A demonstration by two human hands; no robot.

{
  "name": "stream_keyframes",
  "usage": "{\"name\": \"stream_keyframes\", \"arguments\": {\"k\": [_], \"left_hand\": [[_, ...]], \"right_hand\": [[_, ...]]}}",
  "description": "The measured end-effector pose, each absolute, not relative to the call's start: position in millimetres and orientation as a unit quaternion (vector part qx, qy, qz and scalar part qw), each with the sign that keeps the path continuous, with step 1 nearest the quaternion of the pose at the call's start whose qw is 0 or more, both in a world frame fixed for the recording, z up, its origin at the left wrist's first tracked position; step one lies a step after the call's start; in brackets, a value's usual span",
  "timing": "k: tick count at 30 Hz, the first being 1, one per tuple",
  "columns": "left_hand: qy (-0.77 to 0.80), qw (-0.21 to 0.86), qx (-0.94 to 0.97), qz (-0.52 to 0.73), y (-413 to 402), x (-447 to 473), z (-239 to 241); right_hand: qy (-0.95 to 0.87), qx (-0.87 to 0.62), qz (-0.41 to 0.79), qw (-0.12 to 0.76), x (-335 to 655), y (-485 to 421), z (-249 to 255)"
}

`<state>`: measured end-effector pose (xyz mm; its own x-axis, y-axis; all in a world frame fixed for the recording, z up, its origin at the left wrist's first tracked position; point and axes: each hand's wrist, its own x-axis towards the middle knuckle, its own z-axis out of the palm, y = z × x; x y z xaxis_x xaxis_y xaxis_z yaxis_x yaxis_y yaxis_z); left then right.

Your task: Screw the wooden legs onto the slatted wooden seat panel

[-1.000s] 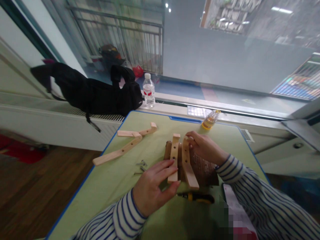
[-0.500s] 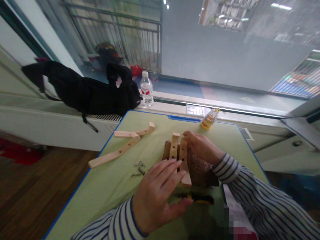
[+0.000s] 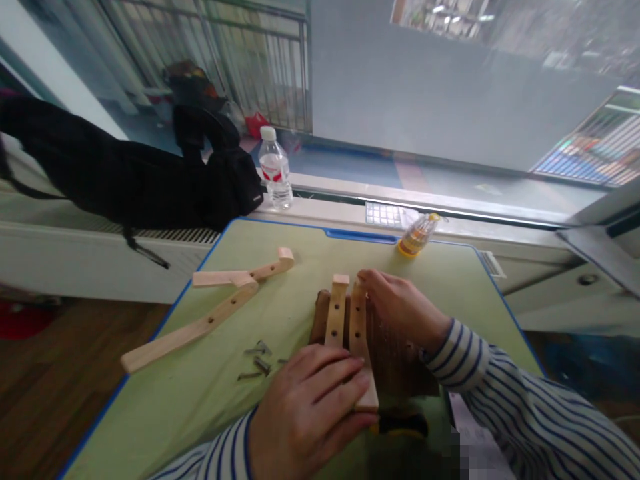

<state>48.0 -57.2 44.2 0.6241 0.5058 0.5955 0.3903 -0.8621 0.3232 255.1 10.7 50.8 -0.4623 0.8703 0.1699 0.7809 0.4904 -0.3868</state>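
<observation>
Two pale wooden pieces with drilled holes and hooked ends lie side by side on a dark brown block or bundle [image 3: 397, 363]. My left hand [image 3: 310, 407] reaches across their near ends, fingers over the top and thumb at the end of the right wooden piece [image 3: 359, 323]. At that piece's far tip, my right hand [image 3: 403, 307] is closed, fingertips pinching it. The left wooden piece [image 3: 336, 317] runs parallel, its near part hidden under my left fingers. Left of my hands lie several metal screws or bolts [image 3: 260, 363].
Two more wooden pieces [image 3: 200, 330] rest crossed at the table's left. A yellow-capped bottle [image 3: 419, 235] stands tilted-looking at the back edge. A water bottle [image 3: 275, 170] and black bag [image 3: 150, 180] are on the sill. A black-and-yellow object [image 3: 407, 425] lies near me.
My left hand has come down and closed around the near end of the right wooden piece. My right hand stays at its far tip. The view has shifted slightly.
</observation>
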Motion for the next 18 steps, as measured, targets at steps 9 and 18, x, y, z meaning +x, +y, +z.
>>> {"name": "stream_keyframes", "arguments": {"k": [9, 18], "left_hand": [[0.244, 0.088, 0.905, 0.336, -44.3, 49.9, 45.2], [0.250, 0.081, 0.910, 0.321, -34.4, 51.7, 45.5]], "right_hand": [[-0.848, -0.495, 0.116, 0.151, 256.5, 16.2, 45.1], [-0.852, -0.498, 0.116, 0.114, 259.0, 19.7, 43.4]]}}
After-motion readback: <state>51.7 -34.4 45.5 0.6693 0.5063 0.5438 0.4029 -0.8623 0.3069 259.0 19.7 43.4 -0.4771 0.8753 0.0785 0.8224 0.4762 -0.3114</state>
